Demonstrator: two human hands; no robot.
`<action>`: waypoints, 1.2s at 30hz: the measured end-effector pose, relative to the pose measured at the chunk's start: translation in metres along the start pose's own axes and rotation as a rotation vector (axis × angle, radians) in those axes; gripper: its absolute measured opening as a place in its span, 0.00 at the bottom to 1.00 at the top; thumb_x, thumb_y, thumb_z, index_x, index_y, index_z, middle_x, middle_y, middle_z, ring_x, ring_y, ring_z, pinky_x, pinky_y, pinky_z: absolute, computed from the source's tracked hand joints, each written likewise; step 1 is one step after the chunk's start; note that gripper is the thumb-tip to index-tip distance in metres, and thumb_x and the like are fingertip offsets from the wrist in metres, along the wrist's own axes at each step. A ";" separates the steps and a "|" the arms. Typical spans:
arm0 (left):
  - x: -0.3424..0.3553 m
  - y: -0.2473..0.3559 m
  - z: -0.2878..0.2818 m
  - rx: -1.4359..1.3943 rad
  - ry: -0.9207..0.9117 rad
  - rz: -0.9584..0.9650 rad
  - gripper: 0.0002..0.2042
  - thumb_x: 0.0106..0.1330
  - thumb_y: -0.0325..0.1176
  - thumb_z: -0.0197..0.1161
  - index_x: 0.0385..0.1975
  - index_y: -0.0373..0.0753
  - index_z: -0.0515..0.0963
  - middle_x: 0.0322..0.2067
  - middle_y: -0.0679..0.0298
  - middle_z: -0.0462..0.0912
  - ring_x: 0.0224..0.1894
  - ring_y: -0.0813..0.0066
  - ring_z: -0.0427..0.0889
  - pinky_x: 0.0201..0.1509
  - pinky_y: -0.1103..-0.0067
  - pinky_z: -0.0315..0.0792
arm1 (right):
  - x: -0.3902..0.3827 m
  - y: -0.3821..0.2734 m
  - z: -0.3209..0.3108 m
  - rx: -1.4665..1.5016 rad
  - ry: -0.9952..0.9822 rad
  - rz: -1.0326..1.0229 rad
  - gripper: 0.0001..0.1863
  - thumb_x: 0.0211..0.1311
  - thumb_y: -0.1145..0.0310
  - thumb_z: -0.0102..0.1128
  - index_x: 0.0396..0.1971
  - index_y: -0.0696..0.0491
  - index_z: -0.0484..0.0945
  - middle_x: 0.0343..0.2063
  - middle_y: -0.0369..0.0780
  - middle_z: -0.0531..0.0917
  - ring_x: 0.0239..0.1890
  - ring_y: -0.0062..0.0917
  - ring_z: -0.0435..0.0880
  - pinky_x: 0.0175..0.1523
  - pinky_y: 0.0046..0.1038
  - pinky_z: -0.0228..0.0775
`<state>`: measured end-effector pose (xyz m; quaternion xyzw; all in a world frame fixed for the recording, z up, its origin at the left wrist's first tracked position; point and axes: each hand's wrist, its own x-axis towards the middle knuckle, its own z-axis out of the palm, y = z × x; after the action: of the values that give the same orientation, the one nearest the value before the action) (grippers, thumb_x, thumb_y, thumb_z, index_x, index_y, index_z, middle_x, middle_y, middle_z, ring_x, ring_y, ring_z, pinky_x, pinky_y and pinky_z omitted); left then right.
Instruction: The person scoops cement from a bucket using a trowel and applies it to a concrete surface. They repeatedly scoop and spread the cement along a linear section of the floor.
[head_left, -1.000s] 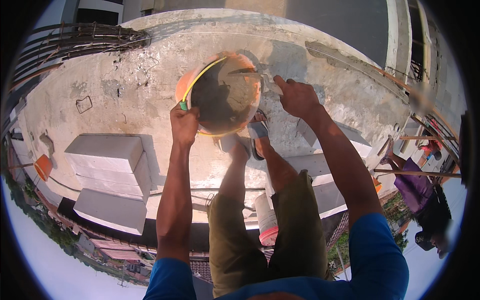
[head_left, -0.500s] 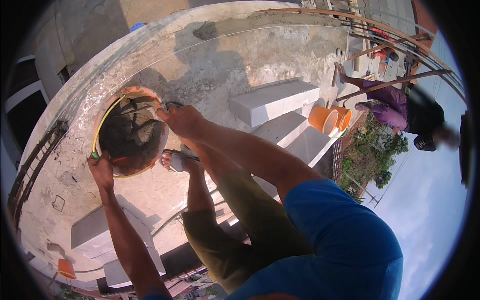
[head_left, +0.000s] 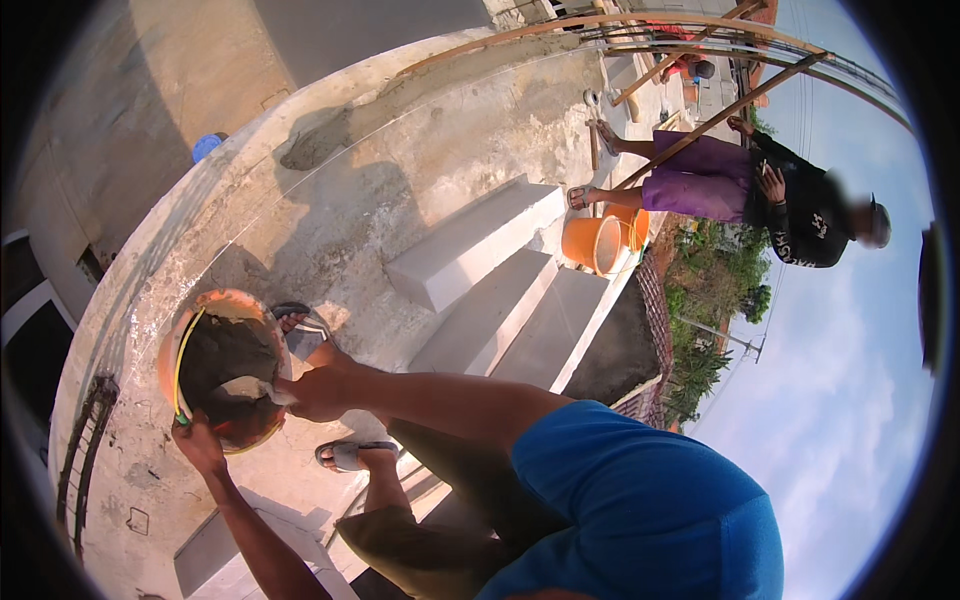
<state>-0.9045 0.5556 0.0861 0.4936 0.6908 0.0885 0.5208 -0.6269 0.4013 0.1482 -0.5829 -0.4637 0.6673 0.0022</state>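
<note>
An orange bucket (head_left: 170, 365) of dark grey mortar (head_left: 222, 345) sits on the concrete near my sandalled feet at the lower left. My left hand (head_left: 203, 445) is closed on the green grip of the bucket's yellow handle (head_left: 184, 356). My right hand (head_left: 318, 392) is closed on a trowel (head_left: 243, 390), whose pale blade rests down inside the bucket in the mortar.
Long white blocks (head_left: 470, 235) lie beside me. Two orange buckets (head_left: 583, 240) stand beyond them. A co-worker (head_left: 700, 175) in purple shorts is at the right, near wooden poles (head_left: 750, 95). Rebar (head_left: 85, 450) lies at left. A string crosses the concrete ledge (head_left: 150, 280).
My view has swung toward the co-worker, the bucket shifting down-left in view. My right hand has lowered the trowel into the bucket. The co-worker's hands have come into view.
</note>
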 end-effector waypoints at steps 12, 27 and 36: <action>-0.044 0.025 0.032 -0.009 0.196 0.050 0.10 0.60 0.31 0.64 0.25 0.30 0.75 0.19 0.58 0.78 0.22 0.70 0.75 0.34 0.67 0.73 | 0.009 0.031 -0.092 -0.890 0.269 0.023 0.27 0.75 0.47 0.55 0.68 0.42 0.75 0.43 0.47 0.90 0.48 0.44 0.92 0.54 0.48 0.83; -0.042 -0.008 0.008 -0.277 0.184 -0.015 0.07 0.62 0.26 0.61 0.22 0.36 0.73 0.17 0.71 0.75 0.19 0.80 0.71 0.26 0.76 0.65 | 0.132 0.054 0.011 -0.444 -0.292 -0.271 0.20 0.74 0.55 0.56 0.61 0.41 0.82 0.61 0.51 0.83 0.64 0.45 0.83 0.71 0.40 0.69; -0.038 -0.156 -0.049 -0.351 0.414 0.041 0.18 0.77 0.38 0.71 0.57 0.31 0.84 0.38 0.69 0.86 0.36 0.83 0.80 0.40 0.78 0.76 | 0.046 0.070 -0.116 0.318 -0.257 0.220 0.24 0.74 0.58 0.62 0.65 0.52 0.80 0.45 0.46 0.85 0.42 0.26 0.83 0.52 0.32 0.74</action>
<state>-1.0377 0.4680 0.0322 0.3811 0.7466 0.3162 0.4442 -0.5135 0.4573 0.0817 -0.5324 -0.2828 0.7969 -0.0379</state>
